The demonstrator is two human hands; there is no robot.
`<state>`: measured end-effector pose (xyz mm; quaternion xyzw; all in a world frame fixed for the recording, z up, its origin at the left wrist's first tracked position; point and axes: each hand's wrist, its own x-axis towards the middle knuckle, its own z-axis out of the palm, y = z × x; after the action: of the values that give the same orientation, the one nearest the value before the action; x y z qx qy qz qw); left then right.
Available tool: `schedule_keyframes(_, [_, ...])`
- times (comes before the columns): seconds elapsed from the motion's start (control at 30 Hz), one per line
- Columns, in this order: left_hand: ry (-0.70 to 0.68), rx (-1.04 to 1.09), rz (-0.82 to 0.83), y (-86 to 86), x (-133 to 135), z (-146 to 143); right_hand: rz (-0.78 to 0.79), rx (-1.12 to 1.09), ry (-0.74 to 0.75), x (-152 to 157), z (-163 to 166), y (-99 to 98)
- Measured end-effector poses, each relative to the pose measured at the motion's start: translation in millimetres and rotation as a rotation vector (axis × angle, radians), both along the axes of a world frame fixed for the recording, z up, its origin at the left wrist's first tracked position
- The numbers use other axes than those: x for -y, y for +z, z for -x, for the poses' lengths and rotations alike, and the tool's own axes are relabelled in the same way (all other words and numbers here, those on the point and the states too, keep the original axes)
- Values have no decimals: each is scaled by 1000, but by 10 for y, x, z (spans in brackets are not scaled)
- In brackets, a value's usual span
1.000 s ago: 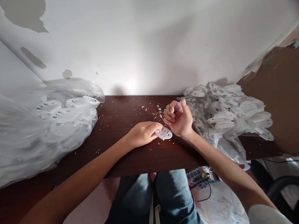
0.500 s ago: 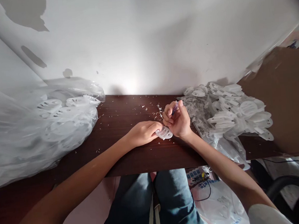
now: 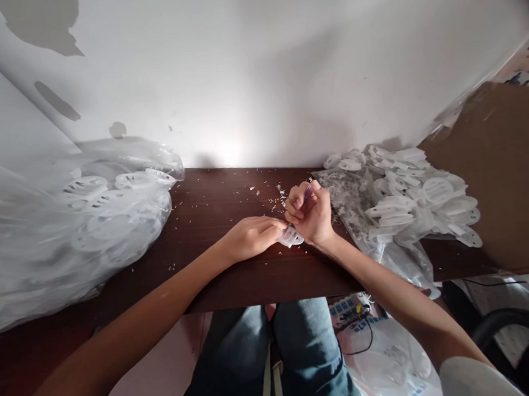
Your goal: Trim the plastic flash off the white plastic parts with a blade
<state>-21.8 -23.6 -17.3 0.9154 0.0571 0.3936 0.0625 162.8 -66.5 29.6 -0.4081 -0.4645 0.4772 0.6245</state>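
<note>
My left hand (image 3: 257,236) pinches a small white slotted plastic piece (image 3: 291,237) by its left end, just above the dark wooden table (image 3: 253,284). Close beside it, my right hand (image 3: 310,211) is curled, palm turned up, around a slim purple tool (image 3: 308,192). Only a short length of that tool shows between the fingers, so I cannot tell its exact kind. The right fingers come down by the top edge of the white piece; whether the tool's tip touches it is hidden.
Small white scraps (image 3: 279,198) lie scattered on the table. On the left sits a clear plastic bag (image 3: 125,233) of white slotted pieces. At right a heap of similar pieces (image 3: 425,200) rests on clear plastic, beside a cardboard box (image 3: 510,178). A white wall stands behind.
My left fingers have flattened a little over the white piece, covering more of it. My right hand has turned slightly, and less of the purple tool shows. The view has shifted slightly.
</note>
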Motion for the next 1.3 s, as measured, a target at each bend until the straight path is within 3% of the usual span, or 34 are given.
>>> schedule_keyframes(0.13, [15,-7,49,24,11,5,-27,-55,31,-11,3,-55])
schedule_keyframes(0.5, [-19,-15,-20,63,9,-31,32,-116,87,-39,6,-84])
schedule_keyframes(0.63, [54,-21,35,24,1,-58,-59,-59,0,-124,-116,-16])
schedule_keyframes(0.73, [250,86,221,23,4,-66,-136,14,-127,-182,-234,-2])
schedule_keyframes(0.8, [355,244,447,32,-26,-64,-168,144,-159,-198,-280,-31])
schedule_keyframes(0.93, [301,548,952,37,-168,-48,-298,679,-84,-166,-244,-138])
schedule_keyframes(1.0, [264,630,1111,33,-231,-45,-359,876,-24,-141,-184,-189])
schedule_keyframes(1.1, [238,664,1181,23,-267,-52,-357,987,-17,-124,-115,-244])
schedule_keyframes(1.3, [223,646,1116,0,-219,-73,-383,1014,-71,-120,-113,-268])
